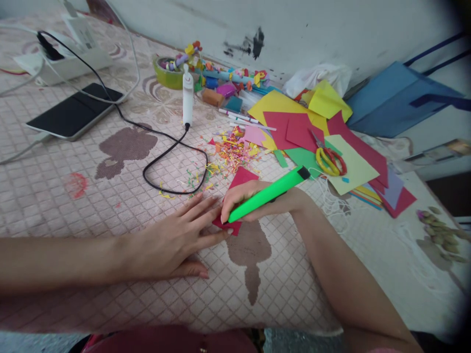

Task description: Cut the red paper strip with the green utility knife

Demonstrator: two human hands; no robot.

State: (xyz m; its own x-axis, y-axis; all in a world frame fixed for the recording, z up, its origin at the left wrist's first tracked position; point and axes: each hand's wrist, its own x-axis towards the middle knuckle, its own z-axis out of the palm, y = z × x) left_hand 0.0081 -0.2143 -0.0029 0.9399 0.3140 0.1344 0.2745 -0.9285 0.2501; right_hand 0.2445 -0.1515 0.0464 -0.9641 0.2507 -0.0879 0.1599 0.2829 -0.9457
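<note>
A long, flat, bright green utility knife (267, 195) with a black end cap is gripped in my right hand (245, 193). Its narrow lower end points down and left at a piece of red paper (243, 177) lying on the tablecloth. The blade itself cannot be made out. My left hand (187, 233) lies flat, palm down and fingers spread, with its fingertips on the paper's left edge, close to the knife's tip. Part of the red paper is hidden under my right hand.
Paper scraps (235, 152) lie beyond my hands, near a white glue gun (187, 98) with a black cord. Scissors (329, 162) rest on coloured sheets (353, 169) at the right. A tablet (75, 112), power strip (77, 63) and green tape roll (169, 73) sit farther left.
</note>
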